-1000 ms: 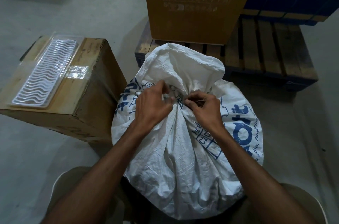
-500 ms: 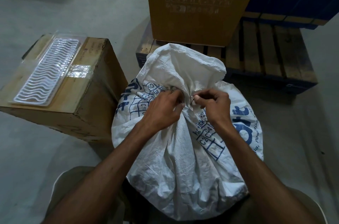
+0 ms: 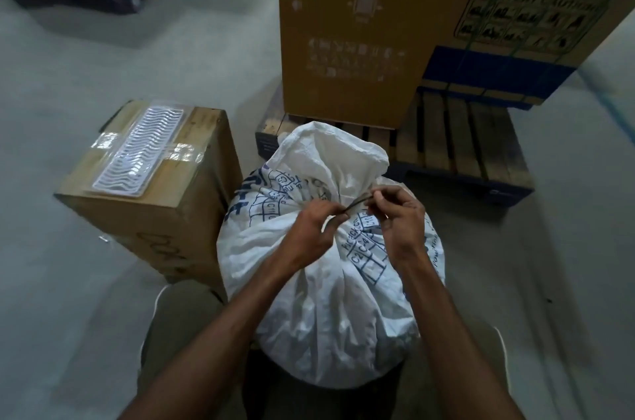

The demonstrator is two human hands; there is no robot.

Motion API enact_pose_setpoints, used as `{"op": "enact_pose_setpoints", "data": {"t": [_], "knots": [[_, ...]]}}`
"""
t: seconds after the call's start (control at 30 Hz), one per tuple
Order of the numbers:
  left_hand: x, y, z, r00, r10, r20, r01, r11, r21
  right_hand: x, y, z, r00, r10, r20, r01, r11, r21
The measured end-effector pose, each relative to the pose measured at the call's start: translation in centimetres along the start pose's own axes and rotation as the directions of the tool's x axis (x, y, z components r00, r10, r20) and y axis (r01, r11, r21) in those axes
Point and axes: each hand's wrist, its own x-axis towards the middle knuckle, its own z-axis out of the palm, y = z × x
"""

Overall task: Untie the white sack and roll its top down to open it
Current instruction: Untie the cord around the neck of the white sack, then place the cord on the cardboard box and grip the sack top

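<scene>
While the neck of the bulging white woven-plastic sack with blue printing is cinched into a gathered bunch, the untying looks only partly done: a thin dark tie strand is stretched taut between the two hands just above the gather. The left hand is closed, its fingertips pinching the nearer end of the strand close to the neck. The right hand is likewise closed in a pinch on the far end, raised slightly higher. Whether the knot itself has come loose cannot be told, since the hands cover it. Judging from the puckered neck and the loose flap of fabric standing up beyond it, the tie has yet to come off and none of the rolling down has begun.

The sack stands upright on the grey concrete floor, directly in front of the person and between their legs. It looks full and rounded, its fabric creased, with blue letters and a grid of small boxes on its shoulders. A taped brown cardboard box sits just beside it on the left, and a wooden pallet lies behind.
</scene>
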Motion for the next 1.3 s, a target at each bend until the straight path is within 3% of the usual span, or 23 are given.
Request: {"op": "enact_pose_setpoints", "data": {"t": [0.17, 0.27, 0.37, 0.5, 0.67, 0.83, 1.07, 1.17, 1.3], "knots": [[-3.6, 2.1, -5.0, 0.997, -0.068, -0.036, 0.069, 0.997, 0.021, -2.8, -1.8, 1.8, 1.0, 0.017, -0.006, -0.018, 0.996, -0.091], [-5.4, 3.7, -8.6, 0.992, -0.111, -0.058, 0.113, 0.993, 0.044, -5.1, -1.6, 4.4, 0.983, 0.128, 0.132, -0.102, 0.976, -0.192], [-7.2, 5.1, -11.7, 0.986, -0.134, -0.099, 0.144, 0.985, 0.094, -8.1, -0.2, 7.7, 0.957, 0.146, 0.249, -0.07, 0.954, -0.291], [-9.6, 4.6, -15.4, 0.952, -0.234, -0.195, 0.259, 0.959, 0.113, -10.6, 1.0, 12.0, 0.971, 0.058, 0.23, -0.005, 0.974, -0.225], [-11.3, 2.4, -20.5, 0.921, -0.241, -0.306, 0.294, 0.945, 0.141, -10.4, 1.8, 18.4, 0.939, 0.061, 0.338, 0.012, 0.978, -0.21], [-9.9, -2.1, -24.6, 0.823, -0.385, -0.417, 0.432, 0.902, 0.021, -7.2, 4.9, 25.2, 0.915, 0.163, 0.37, -0.078, 0.969, -0.234], [-4.6, -12.3, -28.8, 0.683, -0.491, -0.541, 0.623, 0.778, 0.08, -0.7, 10.8, 32.9, 0.901, 0.238, 0.363, -0.146, 0.954, -0.262], [-2.2, -15.6, -30.0, 0.602, -0.524, -0.603, 0.683, 0.729, 0.048, 2.6, 13.0, 35.4, 0.913, 0.207, 0.352, -0.079, 0.935, -0.346], [0.8, -17.9, -30.3, 0.595, -0.478, -0.646, 0.695, 0.709, 0.116, 5.3, 14.3, 37.8, 0.946, 0.079, 0.313, 0.093, 0.862, -0.498]]}}
